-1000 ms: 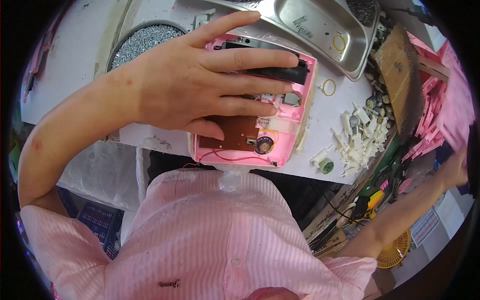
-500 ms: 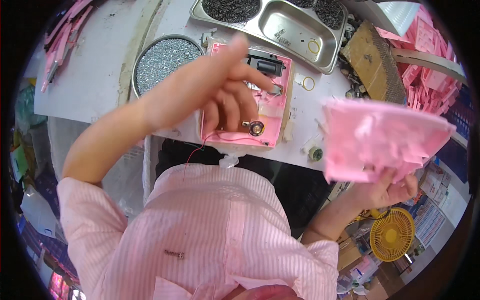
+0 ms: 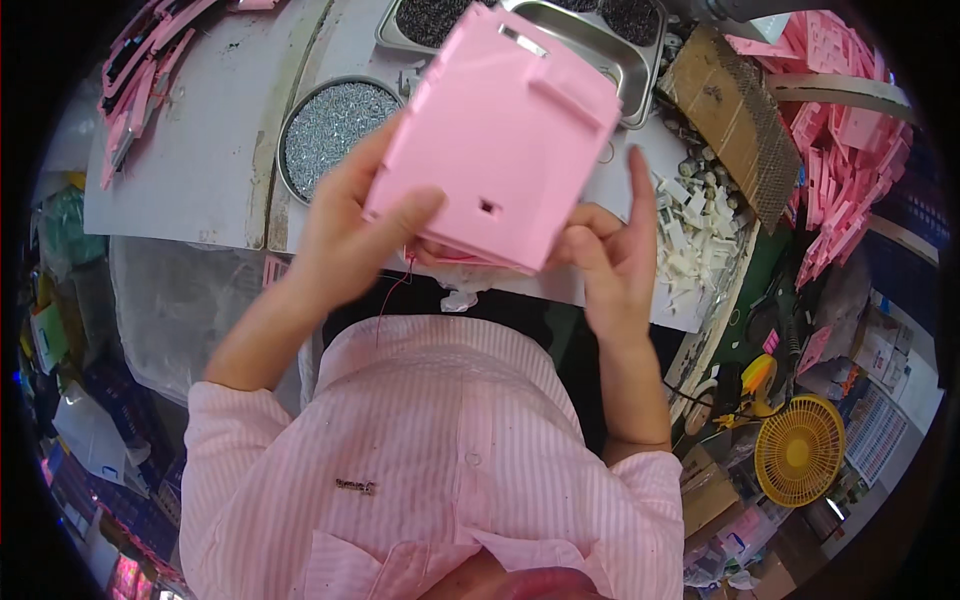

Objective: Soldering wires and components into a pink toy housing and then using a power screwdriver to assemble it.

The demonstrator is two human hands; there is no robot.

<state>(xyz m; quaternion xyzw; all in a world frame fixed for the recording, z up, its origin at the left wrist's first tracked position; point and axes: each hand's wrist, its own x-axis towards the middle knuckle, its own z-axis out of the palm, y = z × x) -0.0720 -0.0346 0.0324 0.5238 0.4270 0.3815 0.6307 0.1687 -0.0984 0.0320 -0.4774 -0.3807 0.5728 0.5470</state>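
Observation:
A pink plastic cover point(image 3: 500, 140), with a slot near its top and a small square hole lower down, is held between my hands over the bench. My left hand point(image 3: 350, 225) grips its lower left edge, thumb on the upper face. At the lower right corner my right hand point(image 3: 615, 260) pinches the edge, its index finger stretched upward. Under the cover lies a pink housing, almost wholly hidden. From its lower left side a thin red wire point(image 3: 388, 300) hangs over the bench edge.
A round tin point(image 3: 283, 160) of silver screws stands left, a steel tray point(image 3: 650, 90) behind. Small white parts point(image 3: 705, 235) lie right, beside cardboard point(image 3: 730, 120) and heaped pink plastic pieces point(image 3: 840, 130). More pink strips point(image 3: 140, 100) are far left; a yellow fan point(image 3: 800, 450) is lower right.
My right hand has brought the pink cover from the right to above the housing. My left hand has left the housing's inside and taken hold of the cover's left edge.

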